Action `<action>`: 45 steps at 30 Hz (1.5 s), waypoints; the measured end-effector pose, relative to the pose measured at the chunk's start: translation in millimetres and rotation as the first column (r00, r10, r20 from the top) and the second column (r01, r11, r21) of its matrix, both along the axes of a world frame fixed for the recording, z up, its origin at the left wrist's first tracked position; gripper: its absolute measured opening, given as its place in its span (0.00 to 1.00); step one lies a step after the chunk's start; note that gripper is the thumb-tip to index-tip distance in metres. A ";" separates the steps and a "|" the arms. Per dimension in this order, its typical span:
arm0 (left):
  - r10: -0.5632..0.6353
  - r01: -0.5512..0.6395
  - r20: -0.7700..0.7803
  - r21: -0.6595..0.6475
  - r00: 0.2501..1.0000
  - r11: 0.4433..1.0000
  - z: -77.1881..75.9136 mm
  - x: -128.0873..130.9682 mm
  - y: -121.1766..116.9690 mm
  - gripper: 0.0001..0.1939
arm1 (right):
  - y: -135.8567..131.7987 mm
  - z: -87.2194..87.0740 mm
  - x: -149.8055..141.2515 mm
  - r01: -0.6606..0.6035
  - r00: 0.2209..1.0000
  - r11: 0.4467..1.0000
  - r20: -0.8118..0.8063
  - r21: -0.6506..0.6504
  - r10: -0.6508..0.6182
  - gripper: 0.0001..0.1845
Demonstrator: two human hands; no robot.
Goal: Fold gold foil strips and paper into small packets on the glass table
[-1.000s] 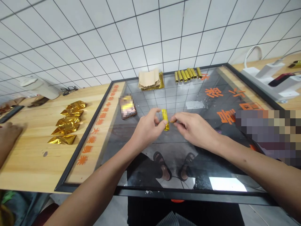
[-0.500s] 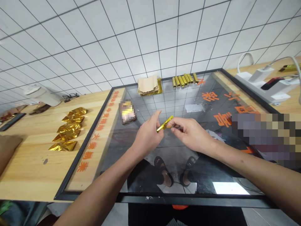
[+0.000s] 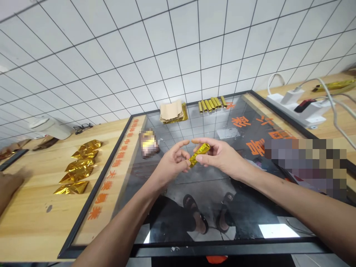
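Over the dark glass panel (image 3: 178, 193), both my hands hold one small roll of gold foil paper (image 3: 202, 149), tilted up to the right. My left hand (image 3: 178, 161) pinches its lower left end between thumb and fingers. My right hand (image 3: 222, 157) grips the upper part, thumb in front and fingers behind. Past my hands, a row of several finished-looking gold rolls (image 3: 211, 104) lies at the panel's back edge. Left of that row sits a stack of brown-backed gold paper sheets (image 3: 171, 112).
Several folded gold foil pieces (image 3: 73, 187) lie in a line on the wooden table (image 3: 33, 222) at left. Another person's hand (image 3: 9, 187) rests at the far left edge. A white power strip (image 3: 303, 113) with cables stands at right. A tiled wall (image 3: 155, 55) rises behind.
The gold paper, earlier thin and seen edge-on, now shows as a wider roll. My right hand has closed around it, thumb in front. The view has shifted slightly.
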State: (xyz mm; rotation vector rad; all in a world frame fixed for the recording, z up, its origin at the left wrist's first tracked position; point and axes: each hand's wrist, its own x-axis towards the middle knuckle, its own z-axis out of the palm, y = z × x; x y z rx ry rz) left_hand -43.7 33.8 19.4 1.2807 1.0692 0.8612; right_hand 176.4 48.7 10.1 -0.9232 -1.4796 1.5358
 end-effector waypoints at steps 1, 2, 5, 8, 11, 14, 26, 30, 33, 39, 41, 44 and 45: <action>-0.024 0.024 -0.005 0.018 1.000 1.000 -0.2 0.3 -0.8 0.39 | -1.1 1.3 0.5 -0.009 1.000 0.999 0.013 0.031 0.009 0.31; -0.041 0.042 -0.016 0.047 0.999 0.998 -0.6 0.6 -1.6 0.37 | -2.0 2.4 0.9 -0.014 1.000 0.998 0.021 0.055 0.013 0.28; -0.085 0.099 -0.091 0.164 0.992 0.982 -0.7 2.7 -5.1 0.26 | -3.3 4.9 1.2 -0.018 1.000 0.997 0.017 0.078 0.016 0.22; -0.082 0.141 -0.217 0.270 0.973 0.953 2.1 6.0 -10.0 0.19 | -4.2 5.6 0.2 0.020 1.000 0.994 0.010 0.110 -0.021 0.20; -0.039 0.176 -0.352 0.363 0.935 0.915 6.5 9.4 -14.7 0.12 | -5.9 5.4 -1.0 0.054 0.998 0.986 0.021 0.157 -0.058 0.20; -0.003 0.218 -0.450 0.428 0.893 0.877 9.4 12.1 -17.6 0.06 | -8.2 5.7 -1.4 0.089 0.992 0.970 0.065 0.227 -0.107 0.19; 0.090 0.238 -0.531 0.517 0.843 0.822 4.2 15.0 -19.2 0.07 | -13.1 9.0 -1.6 0.080 0.982 0.942 0.136 0.325 -0.130 0.16; 0.110 0.226 -0.518 0.542 0.849 0.809 3.6 14.7 -18.4 0.07 | -14.7 10.3 -1.5 0.075 0.984 0.932 0.128 0.353 -0.128 0.16; 0.134 0.225 -0.526 0.562 0.840 0.796 1.0 13.8 -17.7 0.09 | -15.9 12.4 -1.7 0.060 0.983 0.912 0.137 0.406 -0.125 0.13; 0.075 0.261 -0.489 0.583 0.869 0.769 -3.5 13.1 -16.6 0.10 | -18.5 15.9 -0.6 0.019 0.977 0.879 0.177 0.476 -0.117 0.10; 0.064 0.273 -0.490 0.585 0.869 0.764 -3.4 12.8 -15.9 0.13 | -18.9 15.3 0.1 0.020 0.976 0.873 0.179 0.486 -0.122 0.09; 0.068 0.257 -0.463 0.601 0.884 0.757 -1.4 11.3 -14.8 0.20 | -17.9 11.8 0.7 0.031 0.966 0.865 0.207 0.501 -0.155 0.08; 0.083 0.231 -0.444 0.606 0.892 0.761 -0.6 10.7 -14.7 0.21 | -17.2 9.9 0.7 0.032 0.960 0.865 0.226 0.501 -0.166 0.08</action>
